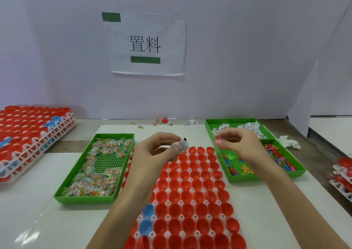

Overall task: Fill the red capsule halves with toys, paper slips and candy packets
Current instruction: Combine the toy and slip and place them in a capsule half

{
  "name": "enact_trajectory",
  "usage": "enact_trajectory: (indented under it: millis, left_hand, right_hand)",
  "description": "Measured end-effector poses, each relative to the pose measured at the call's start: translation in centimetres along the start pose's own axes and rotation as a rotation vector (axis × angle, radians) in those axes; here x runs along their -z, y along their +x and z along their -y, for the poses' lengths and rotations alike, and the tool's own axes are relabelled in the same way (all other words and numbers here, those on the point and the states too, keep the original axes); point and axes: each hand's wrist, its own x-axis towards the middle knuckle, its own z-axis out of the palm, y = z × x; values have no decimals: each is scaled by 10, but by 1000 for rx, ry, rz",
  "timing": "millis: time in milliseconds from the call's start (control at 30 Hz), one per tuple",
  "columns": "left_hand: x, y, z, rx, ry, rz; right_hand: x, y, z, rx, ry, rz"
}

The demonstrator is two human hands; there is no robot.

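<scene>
A white rack of open red capsule halves (192, 195) lies in front of me, with two blue halves (147, 218) at its near left. My left hand (156, 151) hovers over the rack's far end and pinches folded paper slips (182, 145) between thumb and fingers. My right hand (238, 144) is level with it to the right, over the toy tray, fingers curled with a small pink toy piece (217, 141) at the fingertips. A green tray of candy packets (99, 165) sits to the left. A green divided tray holds paper slips (238, 127) at the back and coloured toys (276, 159) in front.
Stacked racks of red capsule halves (28, 134) stand at the far left; another stack (342, 178) at the right edge. A loose red capsule (164, 120) and stray candy packets lie by the back wall. A crumpled tissue (289, 142) is right of the divided tray.
</scene>
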Motion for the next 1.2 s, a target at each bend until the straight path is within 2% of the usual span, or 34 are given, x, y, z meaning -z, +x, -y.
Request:
enact_trajectory:
  millis: [100, 167, 367, 800, 1000, 1100, 1200]
  left_hand:
    - [-15, -1, 4, 4, -20, -38]
    - [-25, -3, 5, -4, -28, -47]
    - [-42, -8, 6, -27, -47, -67]
    - [-60, -16, 14, -20, -210, -110]
    - [-68, -15, 12, -74, -88, -133]
    - [-71, -16, 12, -131, -71, -159]
    - [-73, -18, 15, -159, -40, -198]
  right_hand:
    - [-16, -25, 44, 133, 296, 168]
    - [-23, -35, 58, 187, 347, 222]
    - [-21, -35, 51, 223, 265, 180]
    - [-1, -26, 39, 245, 157, 260]
    - [11, -25, 33, 199, 135, 265]
    - [12, -24, 31, 191, 154, 321]
    - [5, -29, 30, 233, 191, 273]
